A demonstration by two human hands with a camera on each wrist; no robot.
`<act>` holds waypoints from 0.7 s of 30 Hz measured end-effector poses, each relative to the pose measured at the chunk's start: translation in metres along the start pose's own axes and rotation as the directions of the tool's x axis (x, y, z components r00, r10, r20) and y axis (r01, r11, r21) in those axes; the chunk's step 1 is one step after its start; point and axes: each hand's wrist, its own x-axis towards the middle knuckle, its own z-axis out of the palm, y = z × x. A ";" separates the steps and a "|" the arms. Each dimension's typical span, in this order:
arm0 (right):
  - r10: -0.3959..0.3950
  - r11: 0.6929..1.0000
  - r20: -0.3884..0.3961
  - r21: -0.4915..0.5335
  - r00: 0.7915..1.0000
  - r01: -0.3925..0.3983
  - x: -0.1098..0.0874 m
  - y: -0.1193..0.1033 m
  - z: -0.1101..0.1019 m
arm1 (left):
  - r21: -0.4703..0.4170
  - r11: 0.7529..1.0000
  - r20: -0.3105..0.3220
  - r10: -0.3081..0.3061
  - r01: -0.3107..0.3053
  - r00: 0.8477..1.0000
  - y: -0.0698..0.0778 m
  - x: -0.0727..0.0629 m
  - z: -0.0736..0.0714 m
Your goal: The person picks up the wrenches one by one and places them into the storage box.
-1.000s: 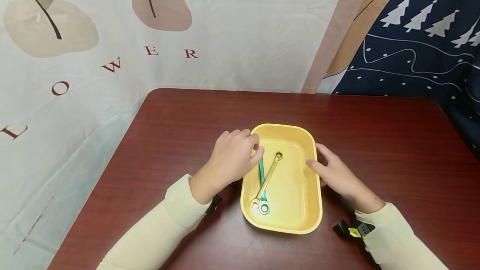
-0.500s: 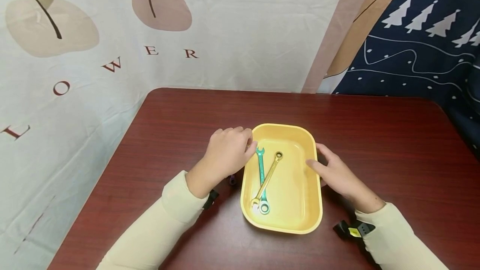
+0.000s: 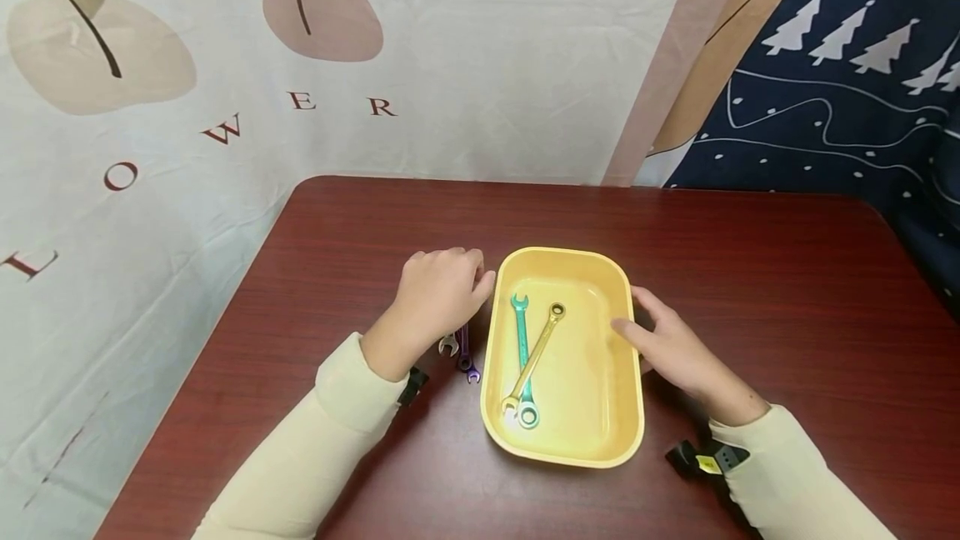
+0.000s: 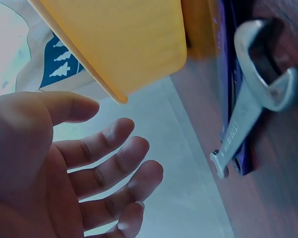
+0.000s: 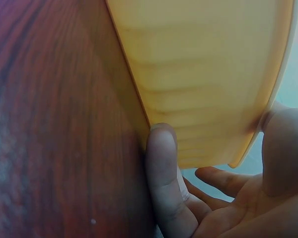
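Note:
My left hand (image 3: 433, 298) hangs just left of the yellow bin (image 3: 585, 390), its fingers loosely bent and nothing between them in the left wrist view. Beneath it on the table lie a silver wrench (image 4: 246, 109) and a purple wrench (image 3: 467, 361), partly hidden by the hand in the head view. My right hand (image 3: 678, 352) grips the bin's right side, thumb over the rim and fingers against the outer wall (image 5: 198, 74). Inside the bin, a gold combination wrench (image 3: 543, 344) crosses over a green one (image 3: 522, 340).
The bin stands on a dark red-brown wooden table (image 3: 390, 223). Behind the table hangs a white printed cloth (image 3: 495, 65), with a navy cloth (image 3: 810, 123) with tree shapes at the right.
My left hand has moved left from over the bin's edge to outside it, uncovering the green wrench's open end and the silver and purple wrenches. My right hand has stayed put.

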 end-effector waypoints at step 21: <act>-0.010 1.000 0.001 0.011 1.000 0.010 0.000 0.001 0.001 | 0.109 0.991 0.150 -0.097 0.081 0.984 -0.017 0.007 0.009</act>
